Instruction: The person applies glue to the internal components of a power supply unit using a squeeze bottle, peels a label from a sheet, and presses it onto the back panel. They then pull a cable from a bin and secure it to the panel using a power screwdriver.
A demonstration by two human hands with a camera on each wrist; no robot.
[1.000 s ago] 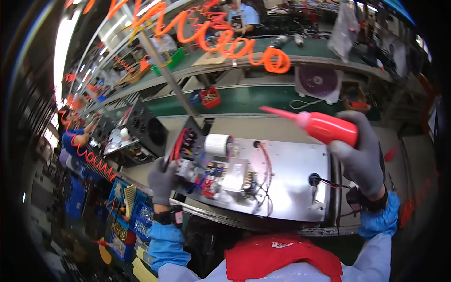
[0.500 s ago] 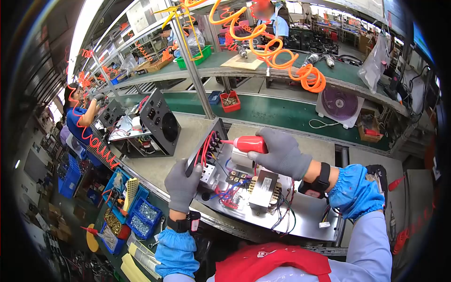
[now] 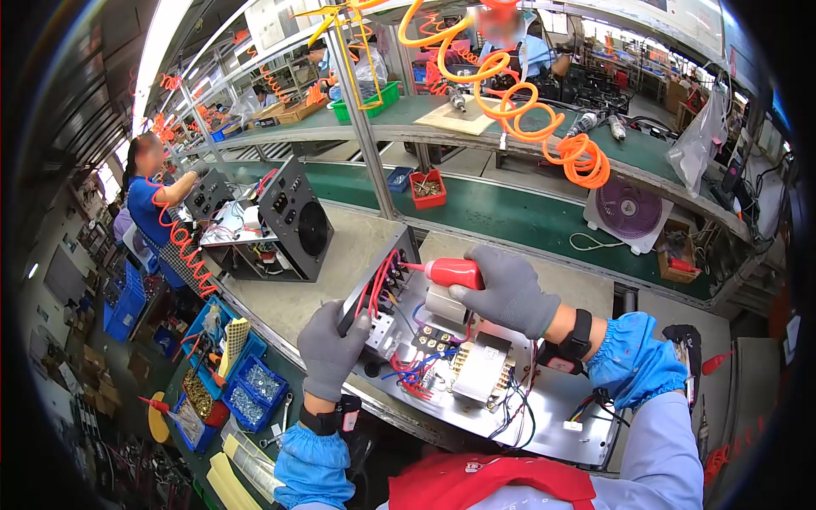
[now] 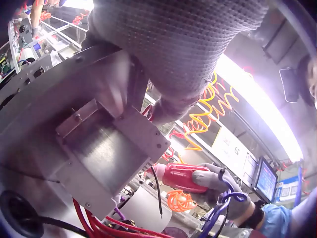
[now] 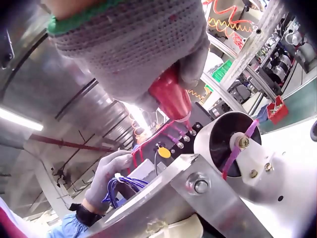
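The pale bench (image 3: 459, 246) crosses the middle of the frame, and in the left half a dark cabinet (image 3: 276, 200) stands on it. Nearer to the person, from the centre toward the lower right, lies the metal plate (image 3: 557, 399) with its electrical parts. At its left end stands the dark panel (image 3: 410, 244), upright but leaning a little in this view. The gloved left hand (image 3: 334, 344) grips the edge of this panel, with the thumb on the inner side. The gloved right hand (image 3: 512, 291) is closed round the red bottle (image 3: 455, 272), near the centre of the frame. Below it, the metal-and-paper block (image 3: 481, 371) is fixed on the plate, and the white cylinder (image 3: 446, 304) is just under the bottle.

Red wires (image 3: 379, 293) run to the small screws (image 5: 184, 142) on the panel, and the thin nozzle (image 3: 414, 267) of the bottle points at them; whether it touches, I cannot tell.

As I judge, too strong a squeeze could send too much out of the bottle, onto wrong screws or wires. If the left hand loosens, the panel could shift and the nozzle miss its place. A careless wrist could also pull a wire, because the space is narrow.
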